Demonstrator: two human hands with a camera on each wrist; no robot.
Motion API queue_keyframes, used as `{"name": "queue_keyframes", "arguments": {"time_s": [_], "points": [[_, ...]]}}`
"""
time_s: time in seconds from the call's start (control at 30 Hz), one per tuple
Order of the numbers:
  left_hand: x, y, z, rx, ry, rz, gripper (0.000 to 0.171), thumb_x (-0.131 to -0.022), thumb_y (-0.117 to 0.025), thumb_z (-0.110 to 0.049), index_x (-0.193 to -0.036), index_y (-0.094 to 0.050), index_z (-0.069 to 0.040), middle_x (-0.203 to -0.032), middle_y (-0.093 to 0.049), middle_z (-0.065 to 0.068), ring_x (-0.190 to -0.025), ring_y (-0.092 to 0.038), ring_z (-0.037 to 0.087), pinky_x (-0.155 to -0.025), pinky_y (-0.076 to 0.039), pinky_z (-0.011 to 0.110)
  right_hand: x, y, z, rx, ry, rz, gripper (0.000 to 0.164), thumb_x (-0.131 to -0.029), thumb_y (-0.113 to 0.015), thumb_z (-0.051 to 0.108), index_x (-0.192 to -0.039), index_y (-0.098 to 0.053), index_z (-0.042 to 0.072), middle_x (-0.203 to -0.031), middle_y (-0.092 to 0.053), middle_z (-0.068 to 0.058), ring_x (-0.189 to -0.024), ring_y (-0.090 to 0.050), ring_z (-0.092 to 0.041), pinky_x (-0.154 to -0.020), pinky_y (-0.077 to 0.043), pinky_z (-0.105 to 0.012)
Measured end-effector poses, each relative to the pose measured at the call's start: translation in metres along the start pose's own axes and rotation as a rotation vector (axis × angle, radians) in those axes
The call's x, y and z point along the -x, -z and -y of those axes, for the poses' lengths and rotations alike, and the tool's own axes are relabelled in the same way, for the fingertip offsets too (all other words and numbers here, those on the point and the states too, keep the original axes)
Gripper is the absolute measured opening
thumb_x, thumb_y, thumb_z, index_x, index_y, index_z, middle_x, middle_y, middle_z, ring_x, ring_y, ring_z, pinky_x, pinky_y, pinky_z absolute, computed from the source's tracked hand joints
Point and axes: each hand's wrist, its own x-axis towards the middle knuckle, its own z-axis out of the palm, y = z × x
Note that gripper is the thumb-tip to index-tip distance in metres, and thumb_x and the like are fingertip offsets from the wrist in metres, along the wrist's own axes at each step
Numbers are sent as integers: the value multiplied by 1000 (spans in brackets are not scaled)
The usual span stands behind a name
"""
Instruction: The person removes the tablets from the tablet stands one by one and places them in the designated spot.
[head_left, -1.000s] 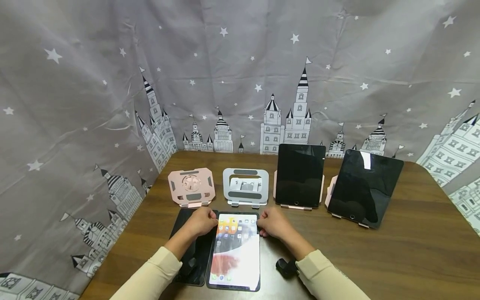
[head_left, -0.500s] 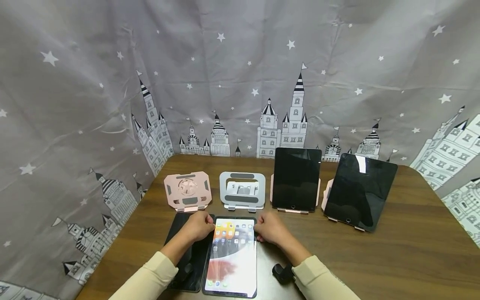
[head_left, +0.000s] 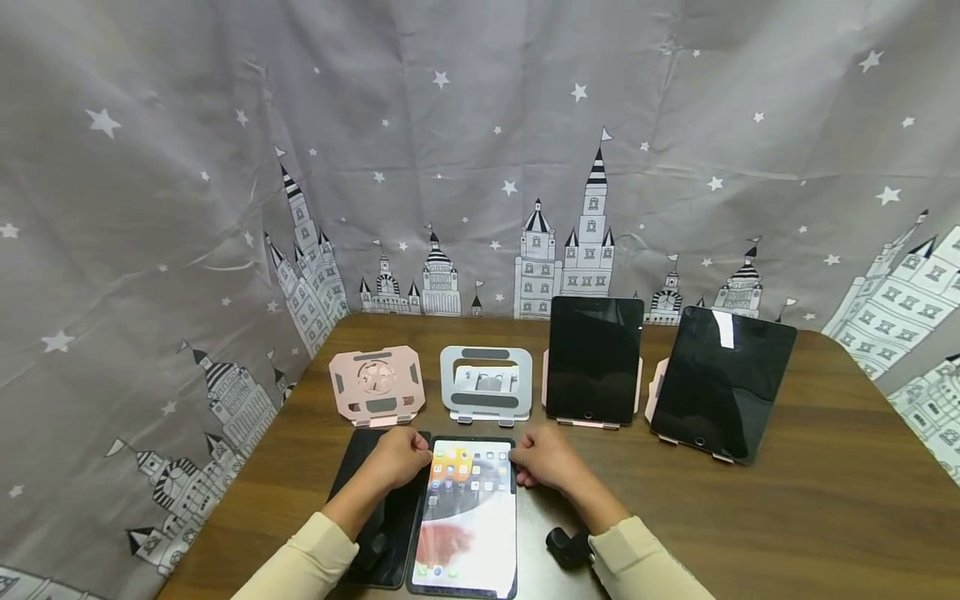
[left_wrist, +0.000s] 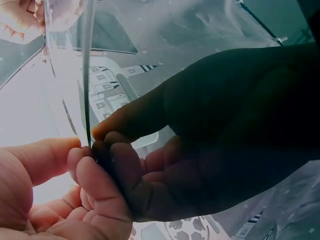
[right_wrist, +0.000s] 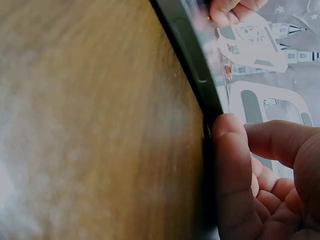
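A lit tablet (head_left: 468,533) with app icons on its screen lies on the table between my hands. My left hand (head_left: 401,457) pinches its left edge near the top; in the left wrist view, thumb and finger meet at that edge. Opposite, my right hand (head_left: 546,457) pinches the upper right edge. The right wrist view has the thumb and forefinger at the tablet's dark side (right_wrist: 192,60). A black tablet (head_left: 397,517), screen dark, lies directly left of the lit one, partly hidden under my left forearm. Its glossy surface mirrors my left hand in the left wrist view.
Behind the tablets stand a pink tablet stand (head_left: 377,383) and a white-grey stand (head_left: 486,385), neither bearing a tablet. To the right, two dark tablets, one upright (head_left: 595,358) and one slanted (head_left: 722,383), rest on pink stands. A patterned grey curtain (head_left: 450,150) hangs behind the table.
The head view has tilted slightly, so the table sits a little lower in it. Both hands stay at the lit tablet's upper edges, with hardly any movement.
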Motion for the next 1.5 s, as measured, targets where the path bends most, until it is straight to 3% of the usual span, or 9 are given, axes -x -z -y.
{"name": "queue_keyframes", "arguments": {"time_s": [0.23, 0.37, 0.5, 0.63, 0.8, 0.9, 1.17, 1.33, 1.5], "points": [[-2, -1, -1, -4, 15, 25, 10, -89, -70, -8, -82, -63, -4, -78, -57, 6, -72, -53, 21, -63, -44, 34, 4, 3, 1, -31, -10, 7, 17, -86, -62, -2, -69, -59, 0, -52, -58, -2, -45, -56, -7, -44, -48, -20], [-3, 3, 5, 78, -2, 69, 9, -90, -68, -9, -84, -63, -4, -77, -57, 6, -71, -53, 20, -61, -44, 31, 7, 5, 3, -49, -4, 16, 15, -88, -62, 0, -74, -62, -3, -57, -59, -2, -48, -58, -8, -47, -51, -22], [-2, 6, 8, 180, -8, 134, 8, -92, -65, -10, -87, -64, -3, -79, -57, 6, -70, -54, 19, -60, -47, 30, 10, 12, 2, -19, 59, 18, 8, -90, -64, 1, -83, -63, -2, -65, -61, -4, -54, -61, -13, -49, -51, -25], [-1, 7, 1, 163, -61, 141, 12, -94, -65, -15, -91, -66, -4, -84, -59, 4, -74, -53, 20, -61, -45, 31, 15, 28, 5, 75, 143, 27, 5, -92, -65, 5, -93, -63, 0, -75, -63, -4, -63, -62, -19, -55, -52, -30], [-6, 2, -29, 172, -206, 116, 16, -97, -63, -20, -97, -66, -4, -86, -59, 4, -77, -52, 19, -64, -44, 32, 18, 57, 13, 229, 243, -22, 7, -94, -65, 11, -98, -66, 5, -84, -64, 1, -76, -60, -15, -68, -51, -30], [-11, -1, -53, 211, -294, 126, 18, -99, -60, -21, -101, -67, -4, -85, -60, 3, -76, -52, 19, -64, -45, 32, 21, 76, 15, 262, 243, -83, 8, -95, -65, 13, -100, -67, 7, -86, -66, 1, -77, -59, -13, -67, -50, -30], [-32, -10, -111, 285, -420, 119, 24, -100, -57, -20, -107, -69, -1, -92, -66, 6, -80, -57, 14, -69, -48, 29, 27, 130, 20, 267, 211, -241, 10, -98, -63, 14, -104, -65, 6, -90, -68, -6, -80, -65, -24, -65, -52, -29], [-51, -10, -136, 359, -429, 72, 22, -99, -58, -18, -107, -69, -1, -94, -68, 13, -86, -63, 24, -69, -49, 27, 25, 160, 24, 307, 204, -297, 19, -101, -58, 19, -109, -63, 3, -97, -69, -10, -87, -67, -30, -68, -54, -27], [-69, -10, -153, 368, -423, 7, 20, -99, -58, -18, -107, -70, -4, -97, -68, 10, -91, -63, 25, -73, -50, 28, 20, 184, 24, 372, 219, -364, 22, -102, -57, 24, -109, -64, 4, -94, -69, -11, -81, -64, -23, -63, -51, -26]]}}
